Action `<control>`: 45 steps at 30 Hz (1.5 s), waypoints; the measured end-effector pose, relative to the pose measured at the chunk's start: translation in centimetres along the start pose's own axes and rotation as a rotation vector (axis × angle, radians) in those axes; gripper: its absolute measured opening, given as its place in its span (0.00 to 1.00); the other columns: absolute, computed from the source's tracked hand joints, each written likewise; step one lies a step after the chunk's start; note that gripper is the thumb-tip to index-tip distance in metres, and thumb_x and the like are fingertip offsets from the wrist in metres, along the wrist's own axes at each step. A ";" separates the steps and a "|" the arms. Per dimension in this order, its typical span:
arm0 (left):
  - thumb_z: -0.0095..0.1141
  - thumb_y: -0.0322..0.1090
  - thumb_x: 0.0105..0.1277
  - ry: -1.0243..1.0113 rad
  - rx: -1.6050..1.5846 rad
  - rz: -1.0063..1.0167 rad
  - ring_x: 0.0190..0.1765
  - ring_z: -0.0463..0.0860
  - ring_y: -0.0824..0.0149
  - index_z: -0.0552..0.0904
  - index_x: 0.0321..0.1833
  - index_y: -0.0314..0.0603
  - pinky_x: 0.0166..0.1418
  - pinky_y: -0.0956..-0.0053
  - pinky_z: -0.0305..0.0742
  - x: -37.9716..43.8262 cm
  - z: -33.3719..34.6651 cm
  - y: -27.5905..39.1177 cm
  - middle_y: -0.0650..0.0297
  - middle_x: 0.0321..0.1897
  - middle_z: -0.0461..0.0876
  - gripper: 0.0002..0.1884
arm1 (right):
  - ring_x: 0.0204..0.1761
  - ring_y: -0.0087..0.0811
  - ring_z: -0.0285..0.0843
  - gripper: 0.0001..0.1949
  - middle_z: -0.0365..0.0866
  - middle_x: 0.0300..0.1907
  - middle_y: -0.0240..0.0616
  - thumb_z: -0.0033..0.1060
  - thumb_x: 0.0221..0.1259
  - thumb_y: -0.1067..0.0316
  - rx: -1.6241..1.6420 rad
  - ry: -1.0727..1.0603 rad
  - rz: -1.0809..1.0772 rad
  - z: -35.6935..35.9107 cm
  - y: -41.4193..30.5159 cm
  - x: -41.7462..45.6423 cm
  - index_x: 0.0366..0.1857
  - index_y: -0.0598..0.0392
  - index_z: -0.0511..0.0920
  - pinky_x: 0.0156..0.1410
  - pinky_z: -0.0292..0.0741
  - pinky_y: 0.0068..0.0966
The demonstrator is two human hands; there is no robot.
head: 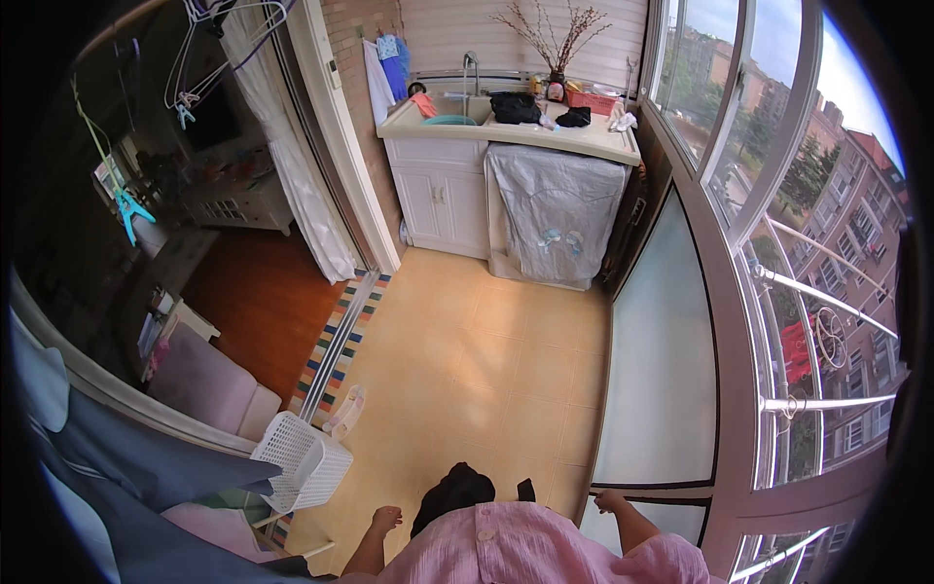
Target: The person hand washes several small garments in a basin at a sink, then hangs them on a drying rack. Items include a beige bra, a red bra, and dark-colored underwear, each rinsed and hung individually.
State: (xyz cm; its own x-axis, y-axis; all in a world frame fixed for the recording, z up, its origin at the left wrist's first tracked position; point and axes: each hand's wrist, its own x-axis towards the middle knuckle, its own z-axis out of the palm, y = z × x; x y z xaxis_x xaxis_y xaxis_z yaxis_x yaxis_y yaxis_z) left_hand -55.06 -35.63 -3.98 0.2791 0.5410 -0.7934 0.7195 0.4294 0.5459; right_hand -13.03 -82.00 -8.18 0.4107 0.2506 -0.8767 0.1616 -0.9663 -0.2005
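My left hand (387, 518) hangs low beside my pink shirt, its fingers curled around nothing visible. It is nearest to a white plastic basket (310, 467) on the floor, without touching it. On the other side, my right hand (608, 501) is also curled with nothing seen in it, close to the frosted lower panel (657, 350) under the windows. Dark clothing (456, 493) shows below the shirt. Ahead, at the far end, a sink counter (511, 137) carries a teal basin (449, 120) under the tap (471, 66), and bunched black cloths (514, 107).
A grey-covered appliance (558, 212) and white cabinet (438, 197) stand under the counter. Sliding-door tracks (343, 343) run along the left, with slippers (344, 412) beside them. Dark clothes (146, 452) hang at lower left; hangers (226, 44) and a turquoise clip (131, 212) hang above.
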 end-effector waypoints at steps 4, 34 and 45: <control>0.56 0.37 0.63 -0.008 -0.012 -0.223 0.31 0.83 0.69 0.82 0.41 0.43 0.35 0.74 0.75 1.7 -0.1 1.0 0.64 0.30 0.83 0.09 | 0.52 0.45 0.80 0.14 0.82 0.48 0.45 0.52 0.59 0.57 -0.111 0.420 -0.085 -18.0 -14.6 7.8 0.43 0.49 0.84 0.57 0.76 0.39; 0.55 0.33 0.68 0.021 0.077 0.972 0.39 0.81 0.72 0.80 0.52 0.39 0.43 0.78 0.76 46.6 -2.3 110.2 0.62 0.38 0.83 0.12 | 0.38 0.32 0.85 0.10 0.85 0.38 0.42 0.56 0.63 0.70 0.379 0.482 -1.070 -86.5 -85.6 30.8 0.46 0.56 0.80 0.44 0.80 0.26; 0.58 0.33 0.64 -0.099 0.762 1.341 0.66 0.68 0.54 0.73 0.63 0.48 0.63 0.65 0.72 70.7 -4.5 141.6 0.55 0.68 0.64 0.23 | 0.43 0.44 0.81 0.14 0.80 0.43 0.47 0.59 0.59 0.63 0.105 0.759 -0.830 -102.0 -109.3 44.3 0.48 0.53 0.79 0.48 0.78 0.34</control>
State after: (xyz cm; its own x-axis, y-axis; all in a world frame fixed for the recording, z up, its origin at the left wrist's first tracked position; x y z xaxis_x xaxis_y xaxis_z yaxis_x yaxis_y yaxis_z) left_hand 63.71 66.65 18.48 0.9810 0.1528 0.1194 0.0489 -0.7906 0.6103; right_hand 79.04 40.73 19.55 0.6562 0.7540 0.0302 0.5770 -0.4755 -0.6641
